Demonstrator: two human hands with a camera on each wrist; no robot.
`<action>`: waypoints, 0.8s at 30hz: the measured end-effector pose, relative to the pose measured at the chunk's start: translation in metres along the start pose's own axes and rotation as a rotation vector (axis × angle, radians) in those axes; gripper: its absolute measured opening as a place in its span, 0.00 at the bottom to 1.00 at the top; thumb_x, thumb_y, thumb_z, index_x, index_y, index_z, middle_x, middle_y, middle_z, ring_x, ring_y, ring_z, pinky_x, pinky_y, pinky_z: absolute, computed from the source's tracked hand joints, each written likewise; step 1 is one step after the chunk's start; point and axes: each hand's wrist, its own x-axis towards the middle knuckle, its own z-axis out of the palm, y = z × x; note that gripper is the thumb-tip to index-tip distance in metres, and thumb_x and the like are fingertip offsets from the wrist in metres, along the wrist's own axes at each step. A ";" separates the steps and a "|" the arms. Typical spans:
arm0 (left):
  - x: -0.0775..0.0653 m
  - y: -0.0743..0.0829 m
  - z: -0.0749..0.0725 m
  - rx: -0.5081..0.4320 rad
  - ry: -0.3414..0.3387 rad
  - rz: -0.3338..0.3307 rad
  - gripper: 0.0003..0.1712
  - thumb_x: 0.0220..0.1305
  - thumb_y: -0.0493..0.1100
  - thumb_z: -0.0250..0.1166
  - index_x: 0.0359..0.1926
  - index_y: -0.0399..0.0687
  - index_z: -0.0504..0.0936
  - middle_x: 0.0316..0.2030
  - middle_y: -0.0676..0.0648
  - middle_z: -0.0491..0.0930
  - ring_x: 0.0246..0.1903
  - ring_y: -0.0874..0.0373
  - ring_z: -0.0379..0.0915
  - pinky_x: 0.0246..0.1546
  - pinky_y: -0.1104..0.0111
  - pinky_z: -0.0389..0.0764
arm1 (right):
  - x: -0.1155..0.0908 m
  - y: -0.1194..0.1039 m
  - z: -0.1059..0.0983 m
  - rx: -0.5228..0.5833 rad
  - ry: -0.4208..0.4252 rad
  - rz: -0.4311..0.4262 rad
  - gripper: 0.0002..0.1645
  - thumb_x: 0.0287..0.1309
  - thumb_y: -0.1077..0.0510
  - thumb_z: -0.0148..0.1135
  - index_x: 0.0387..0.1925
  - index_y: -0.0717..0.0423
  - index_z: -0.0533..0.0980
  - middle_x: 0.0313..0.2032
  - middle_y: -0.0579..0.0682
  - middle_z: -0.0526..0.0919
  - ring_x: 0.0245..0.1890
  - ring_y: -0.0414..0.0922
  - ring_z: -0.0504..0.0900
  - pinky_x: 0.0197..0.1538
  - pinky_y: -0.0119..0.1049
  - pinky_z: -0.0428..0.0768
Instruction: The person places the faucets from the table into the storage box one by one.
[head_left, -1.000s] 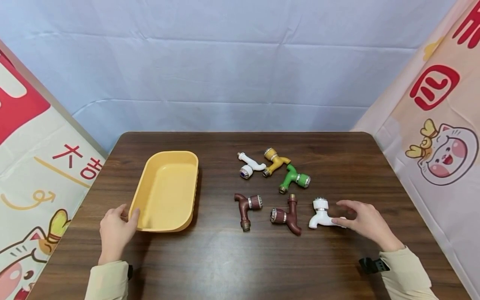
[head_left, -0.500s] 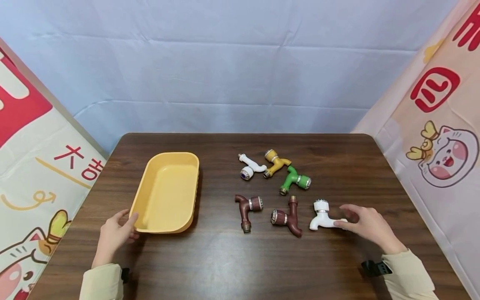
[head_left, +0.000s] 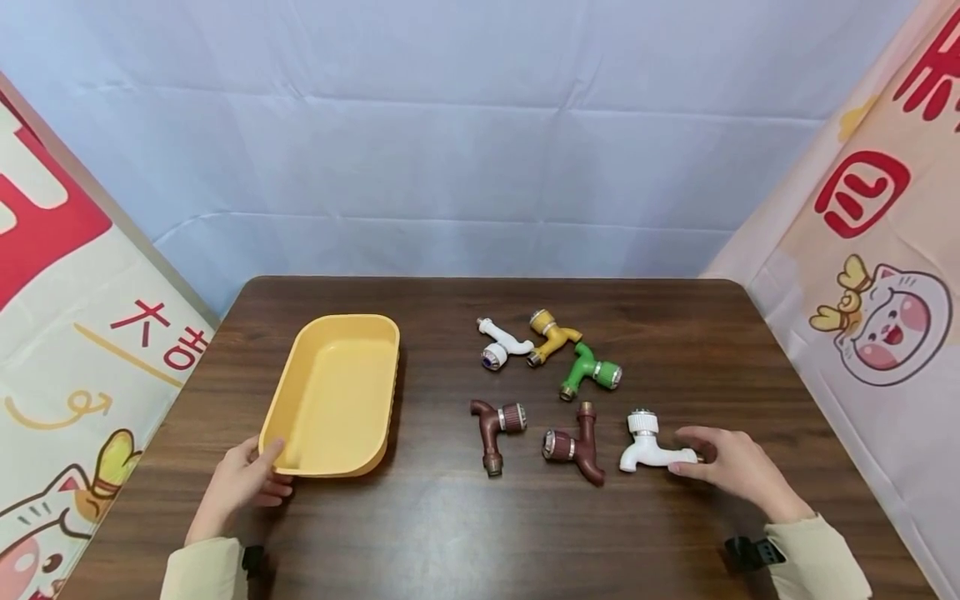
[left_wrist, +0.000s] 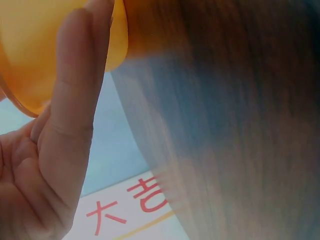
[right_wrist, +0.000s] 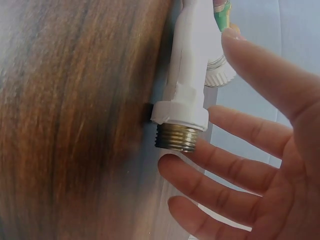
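Note:
My left hand (head_left: 243,483) holds the near left corner of a yellow plastic basin (head_left: 341,400), its thumb over the rim and fingers below it. In the left wrist view, part of the basin (left_wrist: 27,60) shows behind that hand (left_wrist: 70,100). My right hand (head_left: 735,462) is spread around the inlet end of a white tap (head_left: 652,452) lying on the table. The right wrist view shows the tap's brass thread (right_wrist: 176,137) between the thumb and the relaxed fingers of that hand (right_wrist: 270,145), which are apart from each other.
Left of the white tap lie two dark red taps, one nearer it (head_left: 585,450) and one farther off (head_left: 491,429). Farther back are a green tap (head_left: 588,371), a yellow tap (head_left: 553,337) and another white tap (head_left: 504,342). Printed cloths hang beside the brown table (head_left: 450,542).
My left hand's fingers have moved under the basin's near corner, with the thumb over the rim. My right hand has shifted slightly along the white tap's end. The head view has tilted up slightly.

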 end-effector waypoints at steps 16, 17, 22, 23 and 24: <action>0.000 -0.013 0.001 -0.055 -0.037 -0.056 0.33 0.68 0.55 0.48 0.59 0.30 0.57 0.28 0.38 0.81 0.26 0.47 0.80 0.25 0.57 0.81 | -0.005 0.008 0.006 -0.002 -0.013 -0.050 0.27 0.36 0.51 0.74 0.40 0.61 0.79 0.36 0.56 0.81 0.34 0.51 0.79 0.33 0.47 0.76; 0.000 -0.013 0.001 -0.056 -0.039 -0.057 0.33 0.69 0.54 0.48 0.59 0.30 0.57 0.28 0.38 0.81 0.26 0.47 0.80 0.25 0.57 0.81 | -0.005 0.008 0.006 -0.008 -0.005 -0.053 0.26 0.35 0.53 0.74 0.39 0.60 0.79 0.36 0.55 0.81 0.34 0.50 0.79 0.33 0.45 0.76; 0.003 -0.012 0.000 -0.063 -0.043 -0.044 0.31 0.70 0.52 0.47 0.61 0.30 0.55 0.29 0.37 0.81 0.26 0.46 0.80 0.26 0.57 0.81 | -0.002 0.008 0.008 -0.011 0.024 -0.081 0.20 0.35 0.59 0.74 0.35 0.60 0.80 0.34 0.53 0.81 0.31 0.49 0.78 0.31 0.44 0.75; 0.003 -0.012 0.000 -0.063 -0.042 -0.040 0.31 0.70 0.51 0.47 0.61 0.30 0.55 0.29 0.37 0.81 0.26 0.47 0.80 0.26 0.57 0.81 | -0.002 0.008 0.008 -0.014 0.031 -0.085 0.19 0.35 0.60 0.74 0.35 0.60 0.80 0.33 0.53 0.81 0.31 0.49 0.78 0.31 0.44 0.75; 0.003 -0.011 -0.001 -0.065 -0.042 -0.037 0.31 0.70 0.51 0.47 0.61 0.30 0.55 0.29 0.37 0.81 0.27 0.46 0.80 0.26 0.57 0.81 | -0.002 0.009 0.008 -0.015 0.040 -0.093 0.19 0.35 0.61 0.73 0.34 0.60 0.80 0.33 0.53 0.81 0.32 0.50 0.78 0.32 0.45 0.75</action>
